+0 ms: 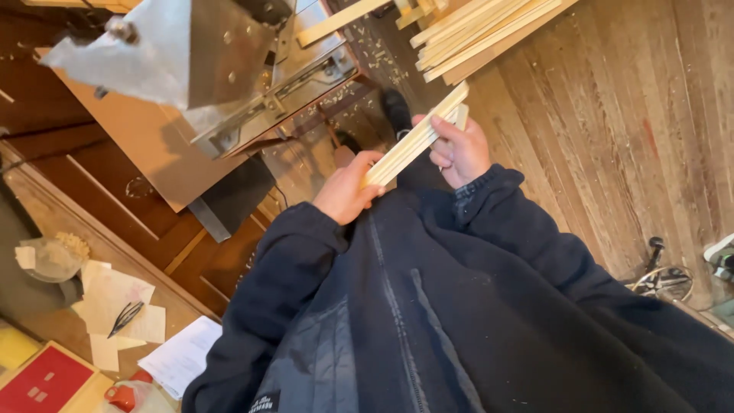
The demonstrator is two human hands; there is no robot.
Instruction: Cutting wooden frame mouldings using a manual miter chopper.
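Note:
A small bundle of thin pale wooden strips [419,136] is held between both hands in front of my dark fleece jacket. My left hand [348,191] grips the near end of the bundle. My right hand [457,149] is closed around the far end, fingers wrapped over the strips. The bundle lies slanted, pointing up to the right toward a larger pile of similar wooden strips [478,30] on the wooden floor.
A metal machine [199,61] stands at the upper left, with wood shavings scattered below it. A wooden bench [115,229] at the left carries papers, scissors [125,317], a red box [46,380] and a plastic bag. Cables and a tool lie at the right edge [661,279].

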